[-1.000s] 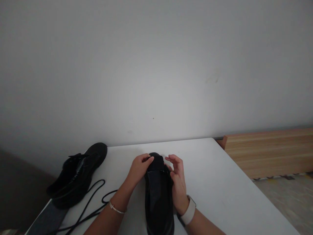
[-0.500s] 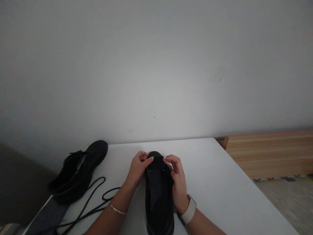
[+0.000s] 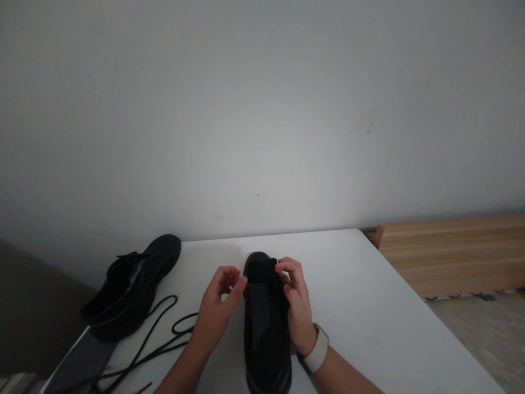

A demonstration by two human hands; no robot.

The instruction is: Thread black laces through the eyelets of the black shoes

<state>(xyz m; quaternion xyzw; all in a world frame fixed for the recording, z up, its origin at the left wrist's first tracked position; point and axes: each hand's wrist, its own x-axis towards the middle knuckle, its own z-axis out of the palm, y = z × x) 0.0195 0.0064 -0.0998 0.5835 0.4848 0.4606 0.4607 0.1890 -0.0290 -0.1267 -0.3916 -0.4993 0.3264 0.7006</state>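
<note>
A black shoe (image 3: 268,339) lies with its toe toward the wall, its opening facing up and its tongue (image 3: 263,271) folded at the far end. My right hand (image 3: 297,306), with a white-strapped watch on the wrist, grips the shoe's right side; its fingertips are at the tongue's right edge. At the left edge my left hand (image 3: 221,298) has its thumb and fingers curved and a little apart, thumb tip close to the shoe. I see nothing between them. Long black shoelaces (image 3: 151,345) lie loose on the table to the left.
A second black shoe (image 3: 131,290) rests at the white table's (image 3: 348,306) left edge, with dark grey cloth (image 3: 82,361) below it. Behind the table rises a pale wall (image 3: 262,137). Wooden boards (image 3: 451,257) stand on the floor at the right.
My left hand has come off the tongue and moved left and toward me, its thumb and fingers parting. My right hand stays nearly in place on the shoe.
</note>
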